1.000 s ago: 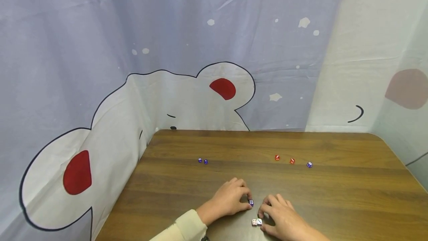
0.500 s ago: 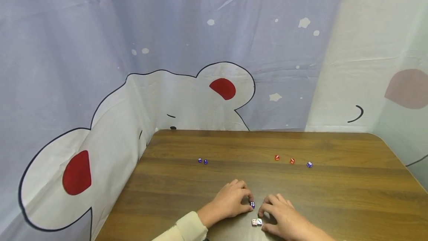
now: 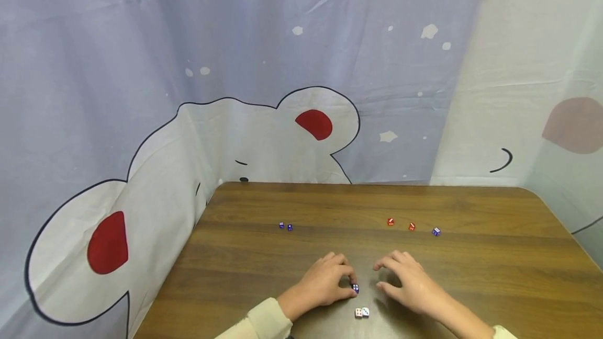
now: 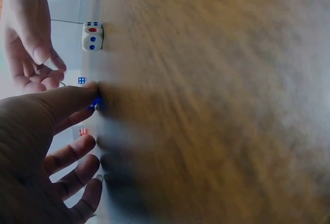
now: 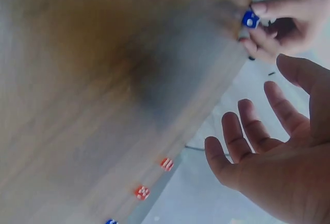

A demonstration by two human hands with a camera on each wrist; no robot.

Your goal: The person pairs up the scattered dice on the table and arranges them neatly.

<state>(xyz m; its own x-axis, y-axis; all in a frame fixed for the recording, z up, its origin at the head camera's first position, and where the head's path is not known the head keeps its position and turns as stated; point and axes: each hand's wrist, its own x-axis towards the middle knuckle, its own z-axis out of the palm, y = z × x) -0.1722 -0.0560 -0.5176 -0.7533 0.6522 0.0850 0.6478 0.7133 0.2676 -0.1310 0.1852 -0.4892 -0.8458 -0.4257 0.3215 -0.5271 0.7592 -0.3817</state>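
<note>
My left hand [image 3: 325,279] pinches a blue die [image 3: 355,288] between thumb and index finger, low at the table surface. In the right wrist view the same blue die [image 5: 250,19] shows at the left hand's fingertips. Just in front of it on the table, two white dice [image 3: 362,313] sit side by side. To the right, my right hand [image 3: 409,282] hovers with its fingers spread and nothing between them. The right wrist view shows the right hand [image 5: 273,141] with its palm bare.
Two blue dice [image 3: 286,226] lie close together at the back left of the wooden table [image 3: 330,203]. At the back right are two red dice [image 3: 401,224] and another blue die [image 3: 436,232]. A printed curtain [image 3: 264,140] hangs behind the table.
My right hand has moved away from the white dice, back and to the right, and its fingers have spread. The left hand with the blue die has shifted slightly right and nearer.
</note>
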